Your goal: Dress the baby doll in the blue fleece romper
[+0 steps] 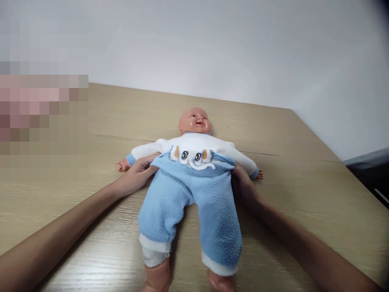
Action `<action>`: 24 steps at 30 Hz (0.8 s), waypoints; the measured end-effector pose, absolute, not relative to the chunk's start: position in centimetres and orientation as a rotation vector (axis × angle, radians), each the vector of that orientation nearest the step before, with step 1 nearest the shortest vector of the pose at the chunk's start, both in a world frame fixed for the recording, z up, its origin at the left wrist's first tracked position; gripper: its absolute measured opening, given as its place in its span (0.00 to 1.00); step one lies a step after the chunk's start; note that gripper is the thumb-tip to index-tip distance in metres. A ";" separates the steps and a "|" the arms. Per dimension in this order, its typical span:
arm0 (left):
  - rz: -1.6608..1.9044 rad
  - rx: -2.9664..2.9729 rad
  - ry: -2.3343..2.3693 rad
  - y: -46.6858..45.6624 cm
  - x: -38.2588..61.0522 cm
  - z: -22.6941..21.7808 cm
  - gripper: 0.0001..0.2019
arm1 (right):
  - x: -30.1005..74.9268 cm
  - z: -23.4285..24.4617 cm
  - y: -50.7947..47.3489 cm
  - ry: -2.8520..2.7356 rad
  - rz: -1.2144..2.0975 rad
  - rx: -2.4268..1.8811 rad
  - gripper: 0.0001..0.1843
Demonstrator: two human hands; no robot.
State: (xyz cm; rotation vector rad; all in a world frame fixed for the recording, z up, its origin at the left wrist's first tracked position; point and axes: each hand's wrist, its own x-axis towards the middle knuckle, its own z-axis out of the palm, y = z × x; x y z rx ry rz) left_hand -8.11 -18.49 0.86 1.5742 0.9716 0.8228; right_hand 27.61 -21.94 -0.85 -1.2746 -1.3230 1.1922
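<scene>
Here, a plastic baby doll (194,121) with a bald, pinkish head is lying face up on a light wood-grain tabletop (304,194), its head pointing away from you and its feet toward you. The doll is wearing a white fleece top (197,142) with blue cuffs and an embroidered elephant face on the chest, and light blue fleece trousers (194,202) with white cuffs at the ankles.

Your left hand (138,174) is resting at the doll's side that sits left in the view, its fingers pinching the waistband edge of the blue trousers just below the doll's outstretched arm. Your right hand (243,184) is pressing against the opposite side of the doll's waist, its fingers tucked behind the trouser fabric, so you cannot tell from here whether it is gripping the cloth or only touching it. Both your bare forearms are reaching in from either side of the doll's legs. Beyond the doll's head, a plain white wall (212,48) is rising behind the table.
</scene>
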 end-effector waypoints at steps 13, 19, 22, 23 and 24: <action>0.901 1.314 0.674 -18.5 -9.1 1.1 0.22 | 27.3 2.2 -24.0 -1.549 0.822 -1.178 0.09; 0.921 1.555 0.739 -18.3 -8.2 4.0 0.16 | 27.0 6.2 -22.3 -2.004 0.722 -1.143 0.12; 0.934 1.576 0.810 -17.8 -7.4 4.2 0.17 | 26.3 7.1 -21.4 -1.934 0.968 -1.125 0.15; 0.932 1.557 0.843 -17.6 -7.0 4.1 0.17 | 26.0 7.1 -21.1 -1.831 1.050 -1.141 0.16; 0.921 1.535 0.872 -17.3 -6.7 4.0 0.18 | 25.6 6.8 -20.7 -1.711 1.125 -1.158 0.18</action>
